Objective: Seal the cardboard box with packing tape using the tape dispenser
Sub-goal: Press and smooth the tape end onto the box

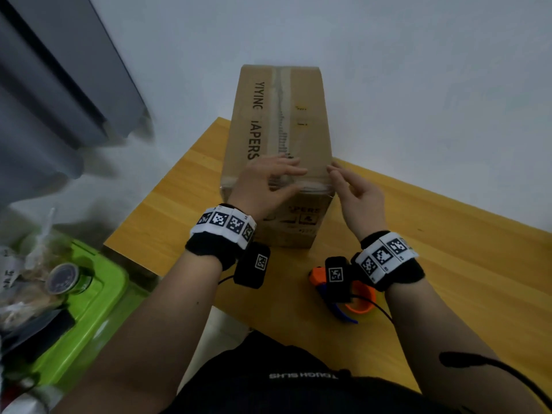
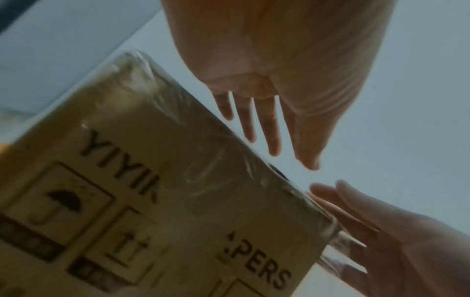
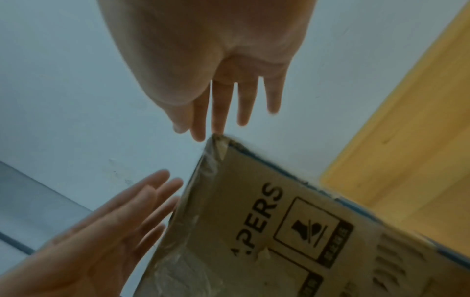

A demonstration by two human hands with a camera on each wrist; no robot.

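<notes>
A tall cardboard box with black lettering stands on the wooden table. Clear tape runs along its top seam, and more wrinkled tape wraps the near top edge. My left hand lies over that near edge with straight, spread fingers, holding nothing. Beside the near right corner is my right hand, also with straight fingers; a fingertip sits at the taped corner. The orange and blue tape dispenser lies on the table below my right wrist, untouched.
A green bin with a lidded jar and bags stands left of the table. Grey panels rise at the back left. A white wall is behind the box. The table stretches away to the right.
</notes>
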